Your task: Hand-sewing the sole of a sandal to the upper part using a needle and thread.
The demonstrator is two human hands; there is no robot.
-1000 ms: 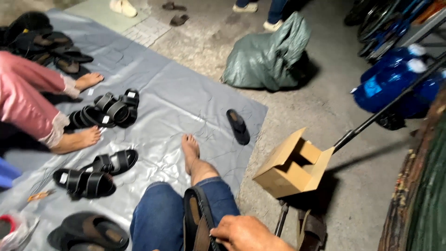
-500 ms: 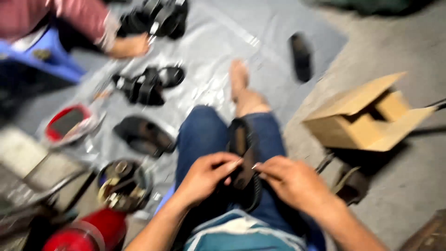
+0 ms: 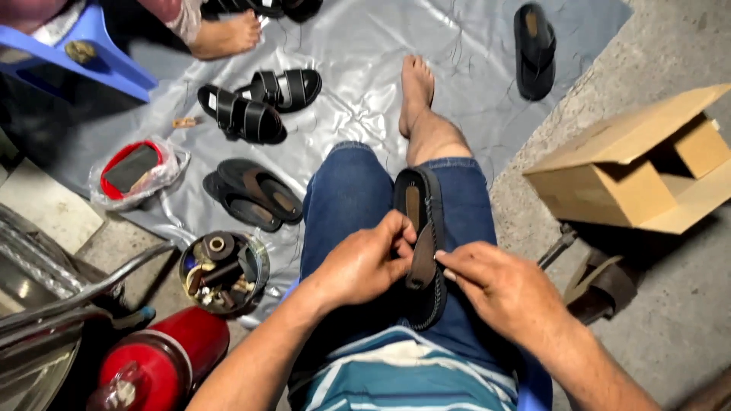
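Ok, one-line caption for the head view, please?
Seated person's left hand and right hand grip the strap of a dark sandal on their lap, above a grey tarp scattered with sandals.

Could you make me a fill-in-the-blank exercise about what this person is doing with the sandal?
1. The dark brown sandal lies on the person's ____.
2. Both the left hand and the right hand pinch the sandal's ____.
3. The open cardboard box sits on the person's ____ side.
4. The round tin of small parts stands beside a ____ cylinder.

Missing words: lap; strap; right; red
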